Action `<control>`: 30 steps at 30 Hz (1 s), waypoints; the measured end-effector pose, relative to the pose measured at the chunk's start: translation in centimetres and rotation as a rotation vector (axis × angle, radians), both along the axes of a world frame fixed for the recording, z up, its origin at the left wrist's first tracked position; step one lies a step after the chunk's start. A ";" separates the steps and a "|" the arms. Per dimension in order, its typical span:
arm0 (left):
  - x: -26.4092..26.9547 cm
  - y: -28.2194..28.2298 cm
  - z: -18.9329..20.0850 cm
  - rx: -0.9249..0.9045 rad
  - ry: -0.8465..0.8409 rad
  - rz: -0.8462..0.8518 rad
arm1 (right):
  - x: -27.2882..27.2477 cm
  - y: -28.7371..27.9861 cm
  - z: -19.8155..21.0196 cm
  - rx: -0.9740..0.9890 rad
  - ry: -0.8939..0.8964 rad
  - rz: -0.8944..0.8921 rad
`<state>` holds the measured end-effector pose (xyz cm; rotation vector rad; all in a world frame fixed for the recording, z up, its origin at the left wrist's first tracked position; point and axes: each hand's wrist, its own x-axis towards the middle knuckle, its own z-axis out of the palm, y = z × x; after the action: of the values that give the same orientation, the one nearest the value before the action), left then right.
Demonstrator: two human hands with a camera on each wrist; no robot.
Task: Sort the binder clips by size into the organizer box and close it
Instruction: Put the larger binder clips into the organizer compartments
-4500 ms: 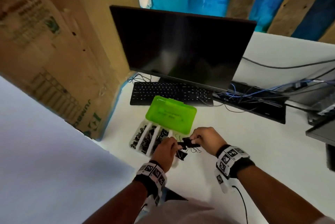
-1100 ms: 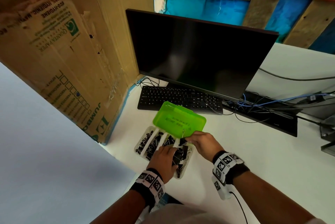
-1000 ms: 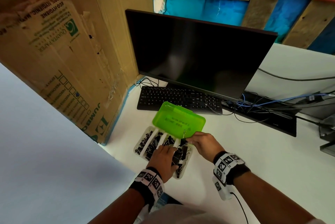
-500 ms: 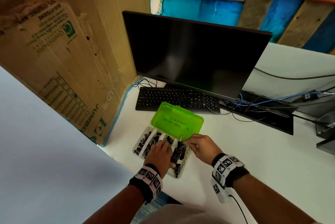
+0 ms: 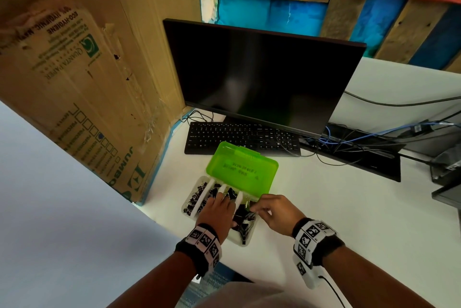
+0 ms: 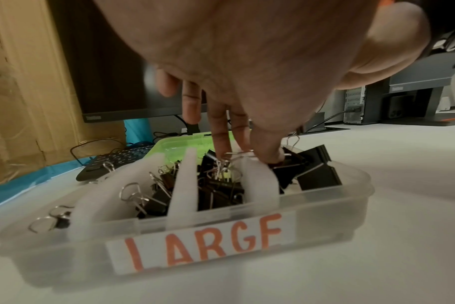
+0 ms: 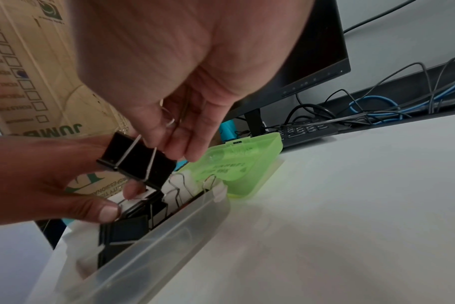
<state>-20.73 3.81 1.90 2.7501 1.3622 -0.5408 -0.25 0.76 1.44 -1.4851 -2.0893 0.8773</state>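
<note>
Clip (image 7: 137,159) now lowered over box (image 7: 148,255), right hand (image 7: 185,67) pinching.

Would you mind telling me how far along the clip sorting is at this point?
Mostly done: the box compartments already hold black clips, and none show loose on the desk. In hand: the right hand pinches a large clip by its wire handle above the rightmost compartment, while the left hand rests on the clips inside. Left: drop it in and shut the green lid, which stands open.
</note>
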 end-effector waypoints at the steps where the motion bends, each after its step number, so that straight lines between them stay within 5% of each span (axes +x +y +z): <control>1: -0.1 0.1 -0.1 -0.009 0.002 0.000 | 0.0 -0.2 0.1 -0.018 0.013 0.028; 8: -0.8 1.0 0.2 -0.094 -0.228 0.071 | -0.4 -1.2 -0.9 0.014 -0.270 0.319; 13: -0.7 1.0 1.1 -0.385 -0.519 0.171 | -0.4 -1.1 -1.3 0.097 -0.376 0.448; 19: -0.4 0.3 1.0 -0.473 -0.784 0.312 | -0.1 -1.5 -1.8 0.186 -0.361 0.399; 30: -0.1 0.5 1.3 -0.443 -0.900 0.404 | 0.7 -1.1 -2.0 0.258 -0.209 0.196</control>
<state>-20.88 4.35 3.18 1.8678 1.2609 0.3499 0.41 -0.37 -0.54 -1.3000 -2.4273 0.5086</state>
